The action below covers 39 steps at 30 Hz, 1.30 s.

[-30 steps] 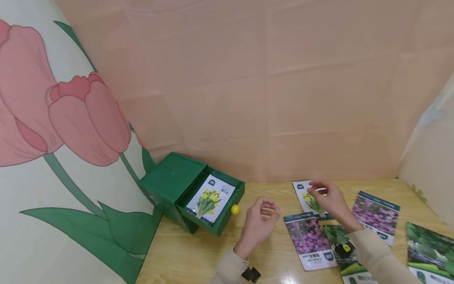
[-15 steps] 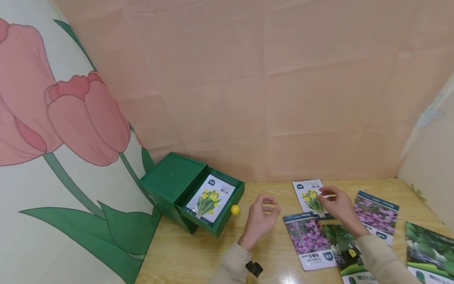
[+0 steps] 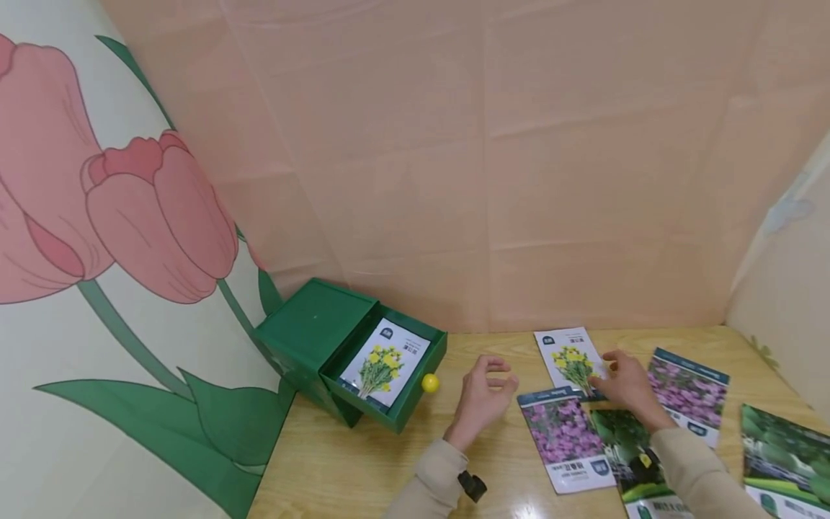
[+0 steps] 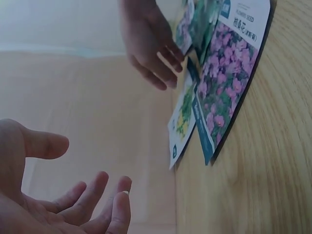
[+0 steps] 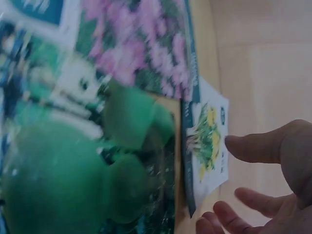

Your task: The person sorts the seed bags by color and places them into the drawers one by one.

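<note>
- Pinkish backdrop (image 3: pixel 493 158): creased sheet, 12 o'clock from head-view centre.
- Tulip wall (image 3: pixel 155 216): 9 o'clock, pink blooms, green leaves.
- Surface (image 3: pixel 350 476): wood grain, 6 o'clock, in front of the backdrop.
- Green box (image 3: pixel 318 317): 7 o'clock, next to the tulip wall. Drawer (image 3: pixel 401 412) pulled out toward its 4 o'clock.
- Far leafy packet (image 3: pixel 787 461): 4 o'clock, cut by the frame edge.
- Near leafy packet (image 3: pixel 622 450): flat, partly under the right forearm.
- Left purple packet (image 3: pixel 565 440): 6 o'clock of the yellow-flower packet (image 3: pixel 569 360), top edge lapping over its lower end.
- Right purple packet (image 3: pixel 687 393): beyond the right hand, at its 3 o'clock.
- Yellow-flower packet: lies on the surface, 4 o'clock from centre, near the backdrop.
- Boxed packet (image 3: pixel 385 364): same yellow-flower print, face up inside the drawer.
- Right grip (image 3: pixel 625 382): thumb and fingers parted at the yellow-flower packet's 4 o'clock edge. Contact: can't tell.
- Left grip (image 3: pixel 483 396): relaxed, fingers slightly bent, raised between drawer and packets, drawer's 3 o'clock.
- Yellow knob (image 3: pixel 430 383): round, on the drawer front.
</note>
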Each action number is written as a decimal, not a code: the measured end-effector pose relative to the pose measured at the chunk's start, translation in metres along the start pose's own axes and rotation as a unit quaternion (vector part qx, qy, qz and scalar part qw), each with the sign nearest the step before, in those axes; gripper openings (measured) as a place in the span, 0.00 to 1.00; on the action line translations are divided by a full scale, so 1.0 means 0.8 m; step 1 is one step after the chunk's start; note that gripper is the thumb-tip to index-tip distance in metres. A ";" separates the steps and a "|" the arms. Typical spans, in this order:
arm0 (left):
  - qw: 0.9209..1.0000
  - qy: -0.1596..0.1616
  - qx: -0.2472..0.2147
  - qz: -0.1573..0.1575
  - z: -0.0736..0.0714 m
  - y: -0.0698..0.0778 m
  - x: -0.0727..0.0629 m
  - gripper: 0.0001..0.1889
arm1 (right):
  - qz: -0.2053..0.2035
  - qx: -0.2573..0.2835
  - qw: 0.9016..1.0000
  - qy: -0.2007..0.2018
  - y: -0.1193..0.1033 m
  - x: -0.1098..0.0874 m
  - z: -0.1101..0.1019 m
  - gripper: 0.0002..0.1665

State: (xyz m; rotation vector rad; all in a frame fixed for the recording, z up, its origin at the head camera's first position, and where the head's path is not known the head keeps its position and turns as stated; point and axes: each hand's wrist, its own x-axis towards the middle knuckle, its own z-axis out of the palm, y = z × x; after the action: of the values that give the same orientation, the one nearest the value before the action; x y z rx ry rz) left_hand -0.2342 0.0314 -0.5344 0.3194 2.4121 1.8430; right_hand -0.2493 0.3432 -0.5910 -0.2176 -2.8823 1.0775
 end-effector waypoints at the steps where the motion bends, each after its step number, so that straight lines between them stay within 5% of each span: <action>1: 1.000 0.000 0.003 -0.005 0.002 -0.001 0.001 0.15 | -0.001 -0.014 1.000 -0.004 0.004 0.002 0.001 0.45; 8: 1.000 -0.001 0.020 -0.014 0.012 -0.011 0.006 0.16 | 0.017 -0.042 0.999 -0.027 0.018 0.007 0.006 0.52; 17: 0.997 0.001 0.070 -0.029 0.014 -0.018 0.014 0.17 | 0.058 0.024 0.997 -0.033 0.022 0.008 0.005 0.45; 29: 0.993 -0.019 0.107 -0.055 0.027 -0.035 0.032 0.18 | 0.113 0.078 0.990 0.022 0.034 0.001 -0.006 0.29; 39: 0.993 -0.037 0.102 -0.045 0.039 -0.042 0.040 0.16 | 0.122 0.089 0.986 0.072 0.044 -0.010 -0.019 0.28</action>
State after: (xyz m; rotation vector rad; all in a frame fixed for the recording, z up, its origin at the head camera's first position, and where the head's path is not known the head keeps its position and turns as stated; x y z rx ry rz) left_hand -0.2631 0.0591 -0.5732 0.2838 2.5245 1.5239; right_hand -0.2357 0.3780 -0.6024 -0.6229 -2.6635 1.2889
